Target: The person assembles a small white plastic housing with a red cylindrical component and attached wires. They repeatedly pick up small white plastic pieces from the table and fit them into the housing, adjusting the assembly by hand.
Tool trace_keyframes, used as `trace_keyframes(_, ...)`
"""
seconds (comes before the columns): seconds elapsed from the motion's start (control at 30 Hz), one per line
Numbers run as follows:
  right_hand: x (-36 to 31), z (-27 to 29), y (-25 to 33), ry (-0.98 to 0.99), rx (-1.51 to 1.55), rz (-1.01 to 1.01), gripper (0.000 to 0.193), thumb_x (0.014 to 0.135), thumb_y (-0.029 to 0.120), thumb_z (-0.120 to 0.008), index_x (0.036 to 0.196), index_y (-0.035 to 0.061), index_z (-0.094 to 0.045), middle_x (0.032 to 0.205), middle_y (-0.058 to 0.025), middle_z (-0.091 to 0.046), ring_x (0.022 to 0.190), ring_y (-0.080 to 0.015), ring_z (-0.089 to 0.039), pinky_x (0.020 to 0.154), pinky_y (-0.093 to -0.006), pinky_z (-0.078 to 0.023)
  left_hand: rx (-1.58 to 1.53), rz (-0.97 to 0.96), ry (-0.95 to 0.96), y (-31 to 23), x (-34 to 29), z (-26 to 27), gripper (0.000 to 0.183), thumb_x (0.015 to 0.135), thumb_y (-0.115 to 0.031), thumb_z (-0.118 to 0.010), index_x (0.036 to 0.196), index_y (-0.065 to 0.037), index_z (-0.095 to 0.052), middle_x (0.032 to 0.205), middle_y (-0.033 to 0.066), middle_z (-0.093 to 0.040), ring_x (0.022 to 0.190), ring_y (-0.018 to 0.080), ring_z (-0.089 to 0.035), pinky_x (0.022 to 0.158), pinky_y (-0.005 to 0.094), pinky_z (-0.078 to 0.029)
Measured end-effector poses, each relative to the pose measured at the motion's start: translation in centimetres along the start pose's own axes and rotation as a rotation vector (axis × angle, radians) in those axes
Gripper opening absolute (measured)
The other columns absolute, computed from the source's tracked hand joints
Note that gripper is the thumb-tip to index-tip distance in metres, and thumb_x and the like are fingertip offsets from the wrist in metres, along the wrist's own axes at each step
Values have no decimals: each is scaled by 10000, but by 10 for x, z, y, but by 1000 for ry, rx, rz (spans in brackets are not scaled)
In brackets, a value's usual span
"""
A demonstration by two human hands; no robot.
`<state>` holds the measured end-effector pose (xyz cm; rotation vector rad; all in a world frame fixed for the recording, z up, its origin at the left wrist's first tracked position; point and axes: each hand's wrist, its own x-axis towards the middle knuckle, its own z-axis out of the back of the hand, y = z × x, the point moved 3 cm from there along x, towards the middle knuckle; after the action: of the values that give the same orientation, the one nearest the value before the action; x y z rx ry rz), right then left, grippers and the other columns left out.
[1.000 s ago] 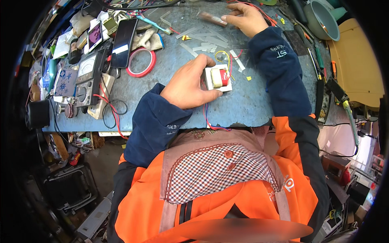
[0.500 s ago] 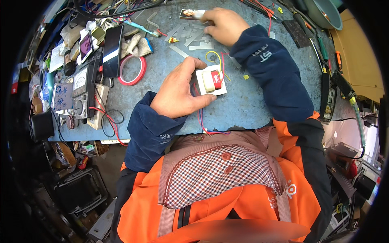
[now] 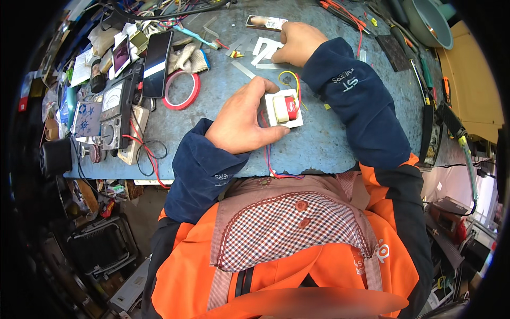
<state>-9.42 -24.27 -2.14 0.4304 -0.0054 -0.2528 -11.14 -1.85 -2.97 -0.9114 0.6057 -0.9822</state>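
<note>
My left hand (image 3: 241, 119) grips a small transformer (image 3: 282, 110), thumb along its near edge and fingers behind it. The transformer has a pale core, a cream bobbin and a red-wrapped coil. A yellow lead (image 3: 297, 82) loops up from it, and red and blue leads (image 3: 269, 158) trail toward the table's front edge. Farther away, my right hand (image 3: 300, 43) has its fingers closed on a shiny E-shaped lamination (image 3: 258, 47), over loose flat metal strips (image 3: 243, 69). Its fingertips are partly hidden.
A small box with a picture (image 3: 271, 22) lies beyond my right hand. On the left are a pink-edged tape roll (image 3: 196, 91), a black phone (image 3: 158, 64), a work glove (image 3: 199, 61) and an analog multimeter (image 3: 112, 101). Several hand tools and a grey bowl (image 3: 443, 32) stand at the right.
My right hand has moved from beside the picture box nearer to me, onto the metal pieces, and now pinches the E-shaped lamination. My left hand still holds the transformer; the whole view has shifted slightly.
</note>
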Motion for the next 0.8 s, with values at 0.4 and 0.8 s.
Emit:
trace_keyframes(0.4,11,-1,-31,-83,692,-3,421,992,125,-718,1402,34,-682,859,-10,-722,741,-79,-616,651,-265,-482,31,-2,-7,-2,0,2,698,783,-136,-928,1341,4,-532,1184,127,-656,1079,202,-673,963,358,-551)
trace_keyframes(0.8,-4,17,-16,-93,369,137,370,934,162,-789,1295,84,-760,931,-109,-789,851,-223,-741,830,-353,-581,29,-26,-23,1,-1,1,697,778,-161,-936,1328,-12,-534,1182,130,-652,1070,220,-668,955,372,-544)
